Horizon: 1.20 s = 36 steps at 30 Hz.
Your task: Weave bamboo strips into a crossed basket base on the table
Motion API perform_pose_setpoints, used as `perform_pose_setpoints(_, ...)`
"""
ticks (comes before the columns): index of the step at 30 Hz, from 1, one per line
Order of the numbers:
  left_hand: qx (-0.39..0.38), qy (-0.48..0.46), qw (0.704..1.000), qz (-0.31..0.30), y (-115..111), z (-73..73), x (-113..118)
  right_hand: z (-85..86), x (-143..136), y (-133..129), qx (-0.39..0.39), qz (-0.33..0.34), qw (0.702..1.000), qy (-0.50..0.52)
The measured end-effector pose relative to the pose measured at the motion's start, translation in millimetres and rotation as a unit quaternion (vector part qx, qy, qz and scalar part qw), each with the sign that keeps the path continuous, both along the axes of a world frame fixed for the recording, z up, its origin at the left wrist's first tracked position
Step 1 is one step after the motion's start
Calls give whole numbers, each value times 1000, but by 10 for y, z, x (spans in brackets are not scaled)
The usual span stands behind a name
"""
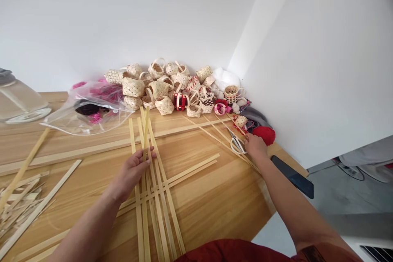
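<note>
My left hand [135, 170] pinches one pale bamboo strip [146, 131], lifted slightly above the others. Beneath it several long strips [162, 208] lie lengthwise on the wooden table [196, 188], crossed by two strips [193, 170] to form a loose lattice. At the right, my right hand [255, 146] reaches to several thin loose strips [216, 129], its fingers closed around the end of one. White-handled scissors [237, 145] lie just left of that hand, partly under the strips.
Small woven baskets [164, 105] are piled against the wall. A clear plastic bag [92, 110] and a transparent container [21, 100] stand left. Strip scraps [23, 200] lie at the left edge. A red ball [264, 134] and a black phone [292, 176] are right.
</note>
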<state>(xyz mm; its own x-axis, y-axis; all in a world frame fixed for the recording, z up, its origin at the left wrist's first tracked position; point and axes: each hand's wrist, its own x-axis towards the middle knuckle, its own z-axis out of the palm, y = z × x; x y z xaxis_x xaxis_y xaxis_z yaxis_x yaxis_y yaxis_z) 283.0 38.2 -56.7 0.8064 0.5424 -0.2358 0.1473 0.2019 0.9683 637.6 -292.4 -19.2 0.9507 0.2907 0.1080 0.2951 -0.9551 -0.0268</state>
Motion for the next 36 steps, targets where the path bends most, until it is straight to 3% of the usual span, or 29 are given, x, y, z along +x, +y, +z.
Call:
perform_pose_setpoints(6, -4, -13, 1000, 0, -27, 48, 18, 41, 10, 75, -23, -31, 999, 17)
perform_pose_setpoints(11, -7, -26, 1000, 10, -46, 90, 23, 211, -92, -125, -19, -20, 1000, -9)
perform_pose_setpoints(13, -17, -31, 999, 20, -54, 103, 29, 278, -136, -248, 29, -13, 999, -37)
perform_pose_setpoints(17, -31, -48, 998, 36, -57, 99, 41, 405, -318, -281, 217, 2, 976, -15)
perform_pose_setpoints(20, -37, -47, 998, 32, -52, 86, 45, 486, -588, -14, 276, 81, 955, 72)
perform_pose_setpoints(26, -42, -59, 997, 34, -64, 123, 45, 485, -1072, 737, 178, 251, 946, 105)
perform_pose_setpoints(36, -67, -95, 993, 34, -73, 154, 60, 378, -1350, 1251, 174, 311, 918, 175)
